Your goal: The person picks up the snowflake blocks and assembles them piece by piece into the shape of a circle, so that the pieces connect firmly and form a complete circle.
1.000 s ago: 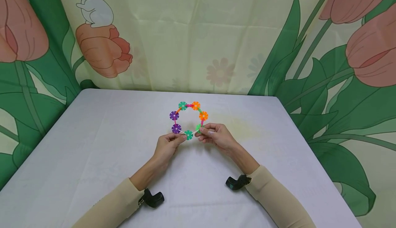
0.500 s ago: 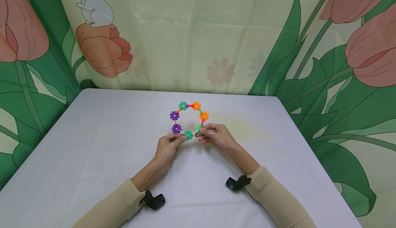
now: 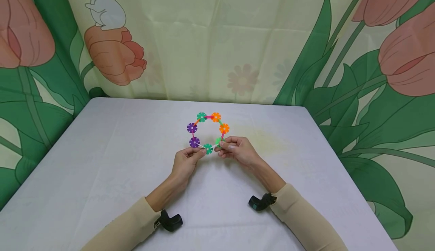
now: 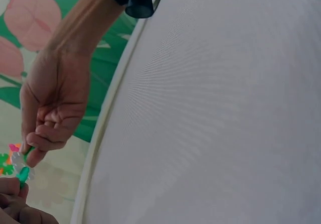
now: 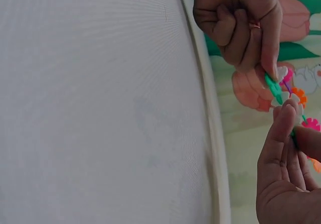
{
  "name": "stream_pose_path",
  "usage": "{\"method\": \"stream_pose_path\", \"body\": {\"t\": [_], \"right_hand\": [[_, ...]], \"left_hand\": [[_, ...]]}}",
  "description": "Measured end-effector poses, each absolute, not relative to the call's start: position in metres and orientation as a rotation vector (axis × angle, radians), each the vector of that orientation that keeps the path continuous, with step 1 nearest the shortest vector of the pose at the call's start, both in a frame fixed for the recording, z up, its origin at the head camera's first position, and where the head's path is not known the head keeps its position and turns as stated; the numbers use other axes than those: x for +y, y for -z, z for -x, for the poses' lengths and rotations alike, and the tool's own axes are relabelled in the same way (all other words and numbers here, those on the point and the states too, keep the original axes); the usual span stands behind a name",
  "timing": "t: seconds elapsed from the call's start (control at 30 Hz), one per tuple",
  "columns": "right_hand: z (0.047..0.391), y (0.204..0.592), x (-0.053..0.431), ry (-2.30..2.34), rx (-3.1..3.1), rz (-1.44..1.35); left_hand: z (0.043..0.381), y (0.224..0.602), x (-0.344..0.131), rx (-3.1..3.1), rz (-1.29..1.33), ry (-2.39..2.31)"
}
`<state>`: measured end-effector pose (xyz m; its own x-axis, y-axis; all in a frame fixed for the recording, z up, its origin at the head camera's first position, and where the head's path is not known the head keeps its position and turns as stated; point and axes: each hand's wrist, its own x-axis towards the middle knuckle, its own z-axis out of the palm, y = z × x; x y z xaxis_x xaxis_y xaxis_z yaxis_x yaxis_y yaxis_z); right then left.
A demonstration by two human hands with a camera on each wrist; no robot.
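Observation:
A ring of linked plastic snowflake discs (image 3: 192, 127), in purple, teal, orange and light green, is held up over the table by both hands. Thin-looking connecting discs, seen edge-on in pink, orange, green and white, join them. My left hand (image 3: 184, 163) pinches the teal disc (image 3: 208, 149) at the bottom of the ring between thumb and fingers. On the lower right, my right hand (image 3: 240, 151) pinches the light green disc (image 3: 218, 141), which its thumb partly hides. In the right wrist view both hands grip neighbouring discs, with a white disc (image 5: 295, 101) between them.
A white cloth covers the table (image 3: 102, 160). Behind it hangs a curtain (image 3: 190, 47) printed with tulips and a rabbit. Black wrist cameras (image 3: 171, 220) sit at both beige sleeves (image 3: 306, 217).
Both hands keep their pinch on the ring. The ring and hands have shifted very slightly to the right in the head view; little else differs.

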<state>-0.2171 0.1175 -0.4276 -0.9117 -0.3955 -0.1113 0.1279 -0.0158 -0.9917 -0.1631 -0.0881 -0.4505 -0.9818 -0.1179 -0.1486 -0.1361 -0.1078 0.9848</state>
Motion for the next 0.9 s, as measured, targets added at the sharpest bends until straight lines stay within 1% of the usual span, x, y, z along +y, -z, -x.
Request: {"method": "stream_pose_path", "body": {"t": [0.23,0.4,0.57,0.77,0.9], "right_hand": [[0.221,0.424,0.123,1.935,1.924,0.287],[0.224,0.423,0.127,1.896,1.911,0.29],[0.226,0.418,0.134,1.815,1.929,0.259],[0.227,0.413,0.142,1.6,2.067,0.296],[0.227,0.415,0.144,1.392,2.191,0.361]], "left_hand": [[0.166,0.444,-0.092,2.163,0.238,-2.167],[0.172,0.435,-0.109,2.208,0.115,-2.012],[0.178,0.432,-0.121,2.286,0.118,-1.98],[0.18,0.432,-0.125,2.587,0.015,-1.623],[0.182,0.435,-0.127,2.665,-0.056,-1.432]]}}
